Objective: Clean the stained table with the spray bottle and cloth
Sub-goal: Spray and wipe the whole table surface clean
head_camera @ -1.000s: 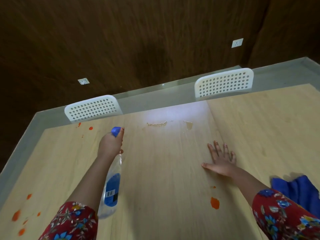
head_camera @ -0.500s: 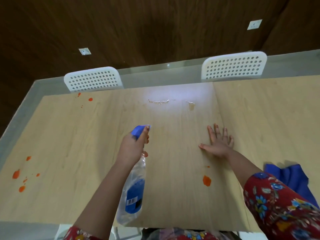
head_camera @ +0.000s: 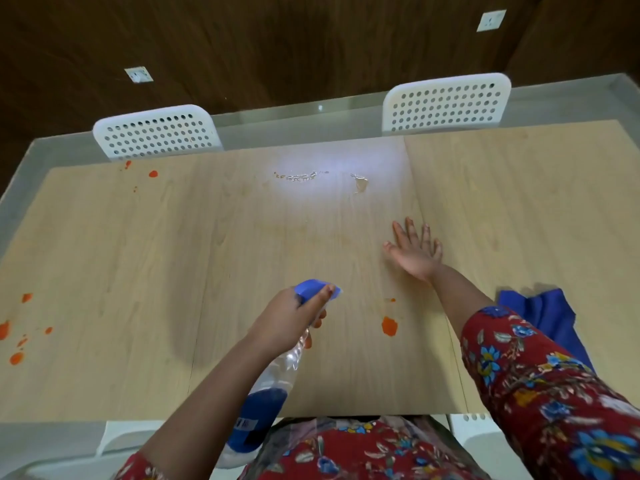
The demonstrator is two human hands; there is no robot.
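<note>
Your left hand (head_camera: 287, 317) grips the spray bottle (head_camera: 270, 386) at its blue head. The clear body slants back toward you, and its fill level cannot be told. Your right hand (head_camera: 415, 252) lies flat on the table (head_camera: 138, 271), fingers spread. An orange stain (head_camera: 389, 325) sits just right of the nozzle. The blue cloth (head_camera: 550, 317) lies crumpled on the table beside your right forearm.

Meeting-type room (or dining), long wooden table (head_camera: 138, 271), white perforated chairs (head_camera: 156, 133), dark panelled wall (head_camera: 277, 46), sockets (head_camera: 491, 20)
</note>
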